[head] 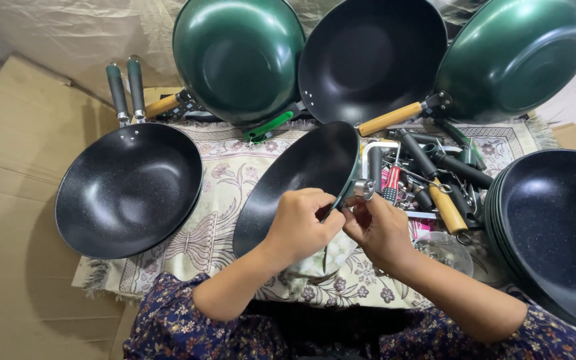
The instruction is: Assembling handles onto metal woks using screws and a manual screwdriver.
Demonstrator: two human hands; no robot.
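A person's left hand [299,225] grips the rim of a black-lined pan [299,179] tilted up on its edge, fingers curled tight around the metal, while the right hand [376,229] pinches closed at the same rim, its fingertips at a small silver bracket [364,189] that sticks out from the pan's side. The pan stands over a patterned cloth [225,193] in front of the person's lap, its dark inside turned to the left. Judging from the grip, the fitting at the bracket goes best with the left hand bracing the rim hard so the pan cannot rock, and the right hand working squarely on the bracket without slanting. Just beyond the right hand lies a heap of loose handles and tools [435,180], some black, some wooden, with a red-gripped screwdriver [391,185] nearest. A finished pan with two grey-green handles [128,190] lies flat at the left on cardboard [15,153]. Three more pans lean along the back: two showing green undersides [238,57] [518,53], one black inside [371,57]. A stack of handleless pans [555,227] sits at the right.
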